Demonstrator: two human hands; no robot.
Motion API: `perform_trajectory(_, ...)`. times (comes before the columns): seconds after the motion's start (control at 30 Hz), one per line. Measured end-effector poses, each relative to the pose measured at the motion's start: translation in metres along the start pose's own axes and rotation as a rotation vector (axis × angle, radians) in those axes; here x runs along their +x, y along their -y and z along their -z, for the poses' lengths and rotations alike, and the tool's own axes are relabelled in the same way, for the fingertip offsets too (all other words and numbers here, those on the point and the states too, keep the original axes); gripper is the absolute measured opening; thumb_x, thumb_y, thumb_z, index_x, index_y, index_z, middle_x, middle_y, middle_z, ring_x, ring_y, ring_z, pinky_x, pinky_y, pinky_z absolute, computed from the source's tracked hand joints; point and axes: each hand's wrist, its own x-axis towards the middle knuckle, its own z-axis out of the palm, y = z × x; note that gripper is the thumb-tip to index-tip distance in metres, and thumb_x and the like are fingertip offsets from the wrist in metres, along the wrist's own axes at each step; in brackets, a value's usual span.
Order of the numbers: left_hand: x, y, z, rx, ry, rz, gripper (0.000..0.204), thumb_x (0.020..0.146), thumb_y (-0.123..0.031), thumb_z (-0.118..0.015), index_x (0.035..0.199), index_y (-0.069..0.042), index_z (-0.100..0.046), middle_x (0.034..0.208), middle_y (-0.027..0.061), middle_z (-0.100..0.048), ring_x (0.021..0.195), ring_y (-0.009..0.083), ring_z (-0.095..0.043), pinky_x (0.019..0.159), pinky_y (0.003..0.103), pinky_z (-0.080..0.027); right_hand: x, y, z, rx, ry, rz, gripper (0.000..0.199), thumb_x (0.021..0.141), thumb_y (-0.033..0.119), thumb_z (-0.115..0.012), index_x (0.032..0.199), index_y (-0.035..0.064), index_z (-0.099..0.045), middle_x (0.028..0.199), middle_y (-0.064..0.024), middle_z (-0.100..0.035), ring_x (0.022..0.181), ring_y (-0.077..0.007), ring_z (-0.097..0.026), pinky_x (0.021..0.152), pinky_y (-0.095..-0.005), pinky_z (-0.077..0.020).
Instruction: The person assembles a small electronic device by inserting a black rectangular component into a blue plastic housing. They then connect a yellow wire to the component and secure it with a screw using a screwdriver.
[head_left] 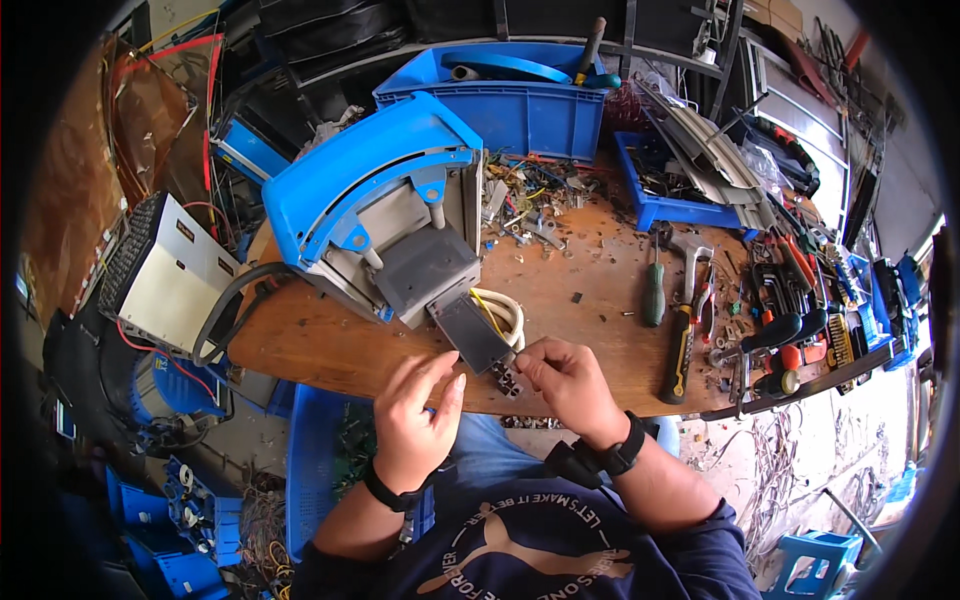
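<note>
A machine part with a curved blue cover (370, 160) and a dark grey box (430, 270) lies on the wooden bench before me. A flat dark plate (468, 332) sticks out from the box toward me. Just left of the plate's near end, my left hand (415, 408) is held with fingers apart and nothing in it. My right hand (572, 385) pinches at the plate's near corner; whatever is between thumb and finger is too small to make out. Beside those fingertips sits a small dark block with metal spots (506, 379). A cream cable (508, 318) curls behind the plate.
On the bench's right are a green-handled screwdriver (653, 290), a hammer (683, 330) and several other hand tools. Scrap bits (540, 200) litter the back, before a large blue crate (540, 115). A blue tray (650, 205) holds metal strips. A white case (175, 265) stands left.
</note>
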Motion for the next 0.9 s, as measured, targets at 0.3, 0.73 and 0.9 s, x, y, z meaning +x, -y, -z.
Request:
perform_trajectory(0.3,0.020,0.005,-0.008,0.366,0.223,-0.360,0.048,0.070,-0.005,-0.062,0.118,-0.003,-0.061,0.112,0.0152,-0.058,0.112,0.0341,-0.052,0.104,0.049,-0.036,0.007,-0.008,-0.016,0.159,0.014,-0.123,0.021,0.096,0.016,-0.057,0.085,0.0009,-0.066,0.065,0.0032,-0.056,0.054,-0.0035,-0.046,0.048,-0.0195,-0.0342)
perform_trajectory(0.73,0.020,0.010,-0.007,0.401,0.269,-0.284,0.058,0.062,-0.004,-0.061,0.120,-0.001,-0.058,0.120,0.0182,-0.052,0.118,0.0381,-0.046,0.106,0.050,-0.034,0.006,-0.006,-0.019,0.388,0.080,-0.268,0.021,0.096,0.019,-0.057,0.086,0.0023,-0.065,0.065,-0.0004,-0.060,0.049,-0.0064,-0.047,0.045,-0.0195,-0.0343)
perform_trajectory(0.9,0.017,0.012,-0.007,0.417,0.285,-0.290,0.061,0.063,-0.006,-0.065,0.122,0.003,-0.054,0.121,0.0179,-0.051,0.119,0.0369,-0.044,0.107,0.051,-0.033,0.003,-0.004,-0.022,0.374,0.080,-0.257,0.020,0.096,0.019,-0.057,0.088,0.0021,-0.065,0.066,-0.0008,-0.060,0.049,-0.0068,-0.048,0.045,-0.0197,-0.0350)
